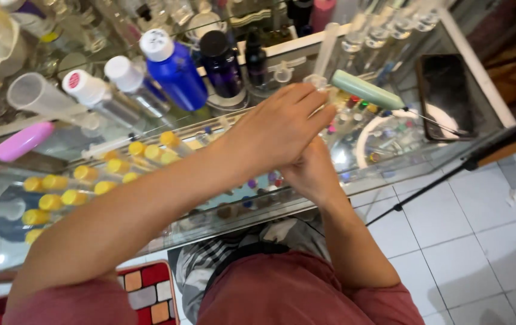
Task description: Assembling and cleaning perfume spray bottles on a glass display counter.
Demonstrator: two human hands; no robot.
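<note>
My left hand (279, 129) lies flat with fingers stretched out, crossed over the back of my right hand (313, 174). Both hover above a glass counter (390, 171). My right hand is mostly covered, so what its fingers do is hidden. My left fingertips end beside a small clear vial (316, 80) and a mint-green pen-shaped tool (366, 90) with a thin metal tip, which lies on the glass. Nothing shows in my left hand.
Behind the hands stand a blue bottle (177, 69), a dark purple bottle (221, 63) and white-capped clear bottles (98, 96). Yellow-capped vials (89, 180) and a pink tube (23, 141) lie left. A black phone (444, 96) rests right. A thin black stand leg (432, 183) crosses the tiled floor.
</note>
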